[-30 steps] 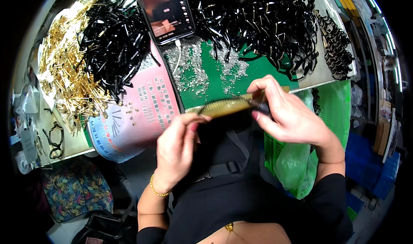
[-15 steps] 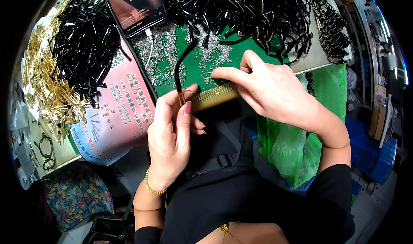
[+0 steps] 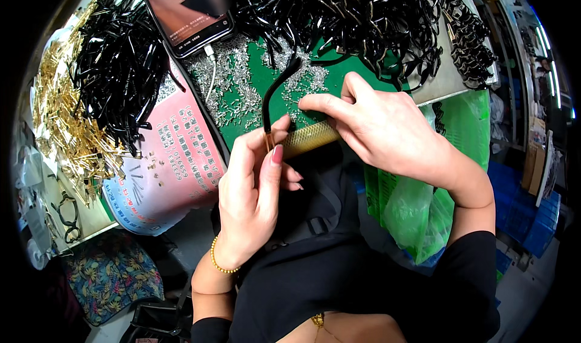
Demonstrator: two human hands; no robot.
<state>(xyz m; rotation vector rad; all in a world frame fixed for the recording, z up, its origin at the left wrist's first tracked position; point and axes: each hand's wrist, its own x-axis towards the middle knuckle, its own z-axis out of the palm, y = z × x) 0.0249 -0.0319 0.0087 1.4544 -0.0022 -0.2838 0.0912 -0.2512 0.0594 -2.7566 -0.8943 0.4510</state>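
My left hand [image 3: 248,194] pinches the copper-coloured end of a black, curved eyeglass temple [image 3: 275,95] between thumb and finger. The temple points up and away over the table. To its right, my right hand [image 3: 387,125] reaches over the loose small silver metal pieces [image 3: 242,101]. One of its fingers is stretched out among them and others are bent, with no held thing visible. Between the hands, a yellow tube with a netted pattern [image 3: 311,138] runs along the near edge of the green mat [image 3: 260,70]. My right hand partly covers this tube.
Piles of black temples [image 3: 115,64] and gold-coloured metal parts [image 3: 60,113] are at the left. A phone [image 3: 187,13] with a white cable stands at the back. More black eyeglass parts [image 3: 339,16] fill the far side. A green plastic bag [image 3: 417,210] hangs at the right.
My left hand has moved slightly to the right with the temple, which now leans further right. My right hand has stayed nearly in place.
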